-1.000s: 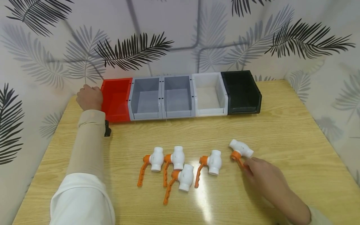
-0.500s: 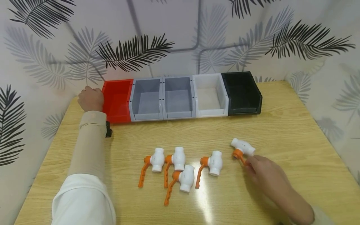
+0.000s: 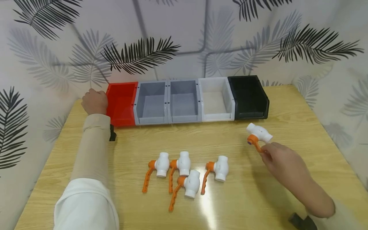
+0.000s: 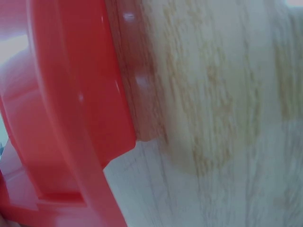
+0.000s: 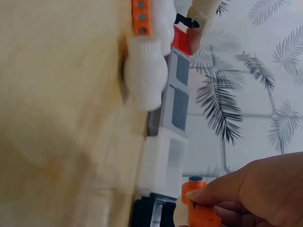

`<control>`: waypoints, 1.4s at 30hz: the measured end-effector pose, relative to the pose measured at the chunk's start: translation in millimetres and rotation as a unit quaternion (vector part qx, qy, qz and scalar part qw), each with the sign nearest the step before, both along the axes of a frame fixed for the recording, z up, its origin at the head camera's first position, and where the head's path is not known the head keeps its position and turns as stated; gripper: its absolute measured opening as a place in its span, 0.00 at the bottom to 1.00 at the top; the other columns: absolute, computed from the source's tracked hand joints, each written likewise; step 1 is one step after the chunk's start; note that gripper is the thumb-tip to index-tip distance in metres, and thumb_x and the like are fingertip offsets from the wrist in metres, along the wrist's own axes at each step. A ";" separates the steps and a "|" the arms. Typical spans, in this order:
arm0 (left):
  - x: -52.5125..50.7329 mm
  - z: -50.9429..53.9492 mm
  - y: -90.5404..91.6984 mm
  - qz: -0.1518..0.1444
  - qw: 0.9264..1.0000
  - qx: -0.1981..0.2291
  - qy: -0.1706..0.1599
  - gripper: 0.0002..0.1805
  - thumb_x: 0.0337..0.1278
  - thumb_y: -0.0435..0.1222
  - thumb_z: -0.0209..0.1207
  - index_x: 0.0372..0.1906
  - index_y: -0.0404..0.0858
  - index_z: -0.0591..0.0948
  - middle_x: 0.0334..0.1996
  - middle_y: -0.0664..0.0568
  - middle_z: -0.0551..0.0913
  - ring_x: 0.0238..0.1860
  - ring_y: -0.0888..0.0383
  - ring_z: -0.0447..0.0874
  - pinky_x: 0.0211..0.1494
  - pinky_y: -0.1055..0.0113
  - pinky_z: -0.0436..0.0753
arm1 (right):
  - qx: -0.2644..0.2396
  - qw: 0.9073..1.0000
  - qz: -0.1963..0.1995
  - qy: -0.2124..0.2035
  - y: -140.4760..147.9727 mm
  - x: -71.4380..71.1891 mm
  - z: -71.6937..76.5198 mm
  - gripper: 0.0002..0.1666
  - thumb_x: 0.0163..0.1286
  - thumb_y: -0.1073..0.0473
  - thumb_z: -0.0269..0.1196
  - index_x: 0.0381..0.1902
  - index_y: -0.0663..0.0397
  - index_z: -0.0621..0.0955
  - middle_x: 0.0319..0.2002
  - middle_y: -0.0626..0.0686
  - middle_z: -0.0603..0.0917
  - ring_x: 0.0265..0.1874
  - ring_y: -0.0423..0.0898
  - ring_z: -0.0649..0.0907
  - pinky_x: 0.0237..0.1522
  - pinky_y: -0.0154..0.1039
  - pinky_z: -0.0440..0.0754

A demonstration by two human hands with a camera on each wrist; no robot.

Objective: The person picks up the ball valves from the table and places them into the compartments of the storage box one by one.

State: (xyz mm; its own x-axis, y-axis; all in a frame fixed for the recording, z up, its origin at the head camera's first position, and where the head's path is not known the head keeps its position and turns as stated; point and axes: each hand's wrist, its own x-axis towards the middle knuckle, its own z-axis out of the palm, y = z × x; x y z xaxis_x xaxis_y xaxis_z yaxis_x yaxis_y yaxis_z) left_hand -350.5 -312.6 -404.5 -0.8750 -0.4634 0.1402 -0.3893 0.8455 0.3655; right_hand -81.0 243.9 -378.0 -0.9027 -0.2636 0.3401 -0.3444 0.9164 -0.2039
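Right hand (image 3: pixel 284 161) pinches the orange handle of a white PVC ball valve (image 3: pixel 260 132), held up off the table in front of the black bin. In the right wrist view, thumb and fingers close on the valve's orange part (image 5: pixel 201 210). Left hand (image 3: pixel 95 101) is at the left wall of the red bin (image 3: pixel 122 103), its fingers curled at the edge; fingertips are mostly hidden. The left wrist view shows the red bin's wall (image 4: pixel 85 94) close up. Several more white valves with orange handles, such as one valve (image 3: pixel 221 168), lie on the table.
Right of the red bin, a row continues with two grey bins (image 3: pixel 152 102), a white bin (image 3: pixel 217 99) and a black bin (image 3: pixel 248 97). All stand along the back of the wooden table (image 3: pixel 138 137), before a leaf-patterned cloth (image 3: pixel 184 32).
The right hand has lifted the valve off the table and moved it up toward the black bin. Left hand stays at the red bin; the view shifts slightly.
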 end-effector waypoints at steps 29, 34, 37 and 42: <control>-1.9 -2.0 1.5 0.015 1.000 0.001 0.025 0.26 0.61 0.39 0.31 0.46 0.22 0.72 0.45 0.27 0.75 0.48 0.29 0.71 0.53 0.40 0.68 | 0.001 1.000 -0.026 -0.010 6.5 -117.2 24.7 0.06 0.59 0.65 0.62 0.29 0.65 0.81 0.20 0.54 0.78 0.14 0.45 0.70 0.16 0.39 0.68; -0.7 -3.0 4.2 0.013 1.000 0.007 0.026 0.26 0.61 0.39 0.31 0.47 0.22 0.71 0.46 0.27 0.75 0.48 0.30 0.70 0.53 0.40 0.67 | 0.000 1.000 -0.023 -0.007 -0.1 -140.4 20.8 0.06 0.59 0.66 0.62 0.28 0.67 0.81 0.22 0.57 0.78 0.16 0.47 0.72 0.19 0.42 0.70; -1.2 -4.4 4.4 0.012 1.000 0.007 0.025 0.26 0.61 0.39 0.31 0.48 0.22 0.71 0.46 0.27 0.74 0.49 0.30 0.70 0.53 0.41 0.67 | 0.000 1.000 -0.027 -0.006 -2.1 -152.0 16.8 0.06 0.59 0.67 0.61 0.28 0.68 0.81 0.23 0.59 0.78 0.17 0.49 0.73 0.20 0.44 0.71; -1.9 -3.5 2.7 0.013 0.999 0.006 0.030 0.26 0.62 0.39 0.31 0.47 0.22 0.71 0.46 0.28 0.74 0.49 0.31 0.70 0.54 0.41 0.67 | -0.003 0.999 -0.033 -0.009 -3.1 -165.0 6.4 0.06 0.59 0.67 0.60 0.24 0.66 0.80 0.20 0.58 0.77 0.16 0.50 0.72 0.19 0.45 0.70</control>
State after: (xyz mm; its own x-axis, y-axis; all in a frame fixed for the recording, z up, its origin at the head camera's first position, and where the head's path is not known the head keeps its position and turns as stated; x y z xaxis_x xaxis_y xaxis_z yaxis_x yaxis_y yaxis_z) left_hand -352.4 -309.9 -407.9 -0.8524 -0.4886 0.1859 -0.3891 0.8305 0.3987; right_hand -245.9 240.8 -371.6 -0.9241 -0.2007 0.3252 -0.2792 0.9356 -0.2159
